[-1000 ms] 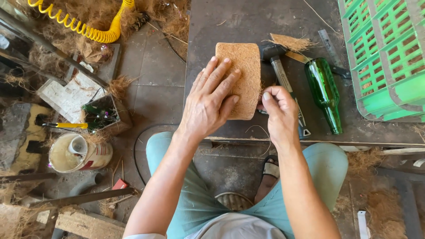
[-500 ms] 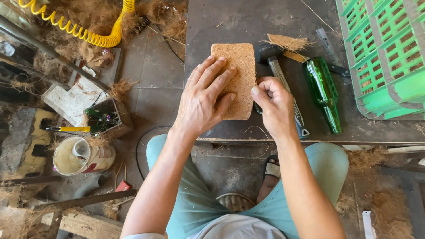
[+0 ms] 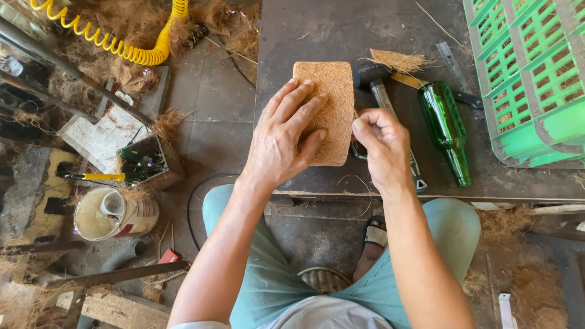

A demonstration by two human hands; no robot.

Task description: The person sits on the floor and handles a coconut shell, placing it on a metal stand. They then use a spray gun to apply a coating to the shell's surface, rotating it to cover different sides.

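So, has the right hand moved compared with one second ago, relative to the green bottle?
Yes. The right hand has curled its fingers and shifted slightly toward the fibre pad, away from the green bottle, now pinching at the pad's right edge.

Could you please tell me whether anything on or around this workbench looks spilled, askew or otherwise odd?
Yes: a green glass bottle lies on its side on the dark metal bench beside a hammer, and loose brown fibre litters the floor. The left hand presses a flat brown fibre pad; nothing looks broken.
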